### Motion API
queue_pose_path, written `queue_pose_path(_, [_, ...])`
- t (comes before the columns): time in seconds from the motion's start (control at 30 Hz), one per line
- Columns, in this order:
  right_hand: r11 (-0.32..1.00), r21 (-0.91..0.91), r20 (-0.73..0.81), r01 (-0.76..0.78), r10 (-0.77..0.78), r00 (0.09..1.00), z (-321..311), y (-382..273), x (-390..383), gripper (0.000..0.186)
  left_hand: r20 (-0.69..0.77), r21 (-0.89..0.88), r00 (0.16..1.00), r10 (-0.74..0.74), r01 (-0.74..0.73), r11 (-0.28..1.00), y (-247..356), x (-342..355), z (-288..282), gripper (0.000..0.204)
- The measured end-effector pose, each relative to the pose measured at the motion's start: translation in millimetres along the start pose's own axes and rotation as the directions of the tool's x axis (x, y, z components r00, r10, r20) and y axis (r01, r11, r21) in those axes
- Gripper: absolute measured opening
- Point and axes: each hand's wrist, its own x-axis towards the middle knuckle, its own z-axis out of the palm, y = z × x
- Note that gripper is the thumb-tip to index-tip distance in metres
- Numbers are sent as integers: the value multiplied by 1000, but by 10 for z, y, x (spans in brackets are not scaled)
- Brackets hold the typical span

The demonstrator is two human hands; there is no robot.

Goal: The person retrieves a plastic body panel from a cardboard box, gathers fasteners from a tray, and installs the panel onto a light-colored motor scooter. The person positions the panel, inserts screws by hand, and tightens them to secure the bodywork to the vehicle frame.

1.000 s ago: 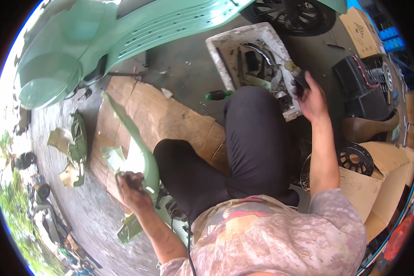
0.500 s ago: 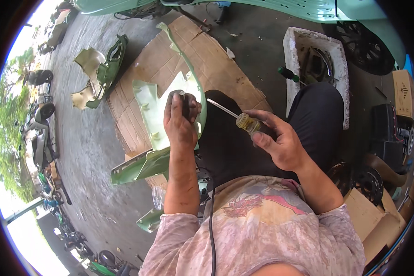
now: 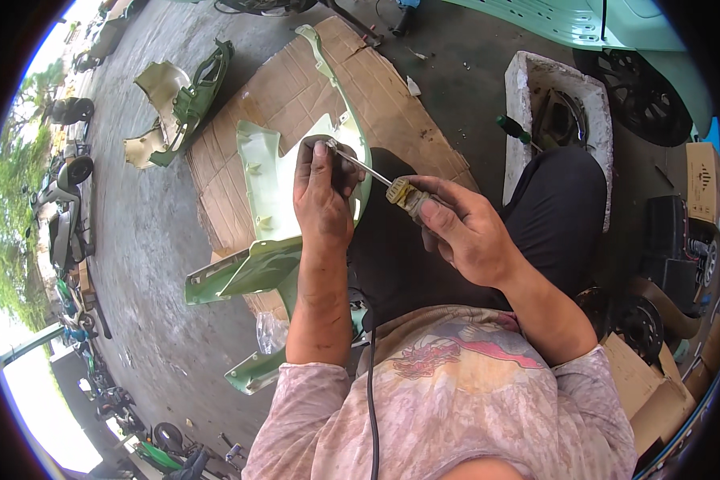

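My right hand (image 3: 468,232) is closed round the yellowish clear handle of a screwdriver (image 3: 404,194), its metal shaft slanting up and left. The shaft's tip meets the fingers of my left hand (image 3: 326,188), which pinch a small light-coloured piece (image 3: 330,145) too small to name. Below my left hand lies a pale green curved plastic body panel (image 3: 266,180), its inner side facing up. Darker green panel parts (image 3: 244,280) lie by my left forearm.
Flattened cardboard (image 3: 232,172) lies under the panel. Another green panel (image 3: 180,108) sits on the concrete floor at far left. A white foam box (image 3: 520,104) with parts and a green-handled screwdriver (image 3: 514,129) stands beside my right knee. A scooter wheel (image 3: 636,88) is at upper right.
The screwdriver has moved left and its tip now reaches the small piece in my left fingers. My left hand has risen slightly, and the whole view has shifted a little.
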Motion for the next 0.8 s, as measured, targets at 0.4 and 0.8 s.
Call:
queue_pose_path(0.4, [931, 281, 73, -233, 221, 972, 17, -4, -11, 49, -81, 69, 997, -3, 8, 998, 19, -45, 35, 18])
queue_pose_path(0.8, [761, 521, 197, -387, 334, 922, -13, 36, 8, 40, -57, 97, 998, 28, -23, 995, 12, -51, 19, 21])
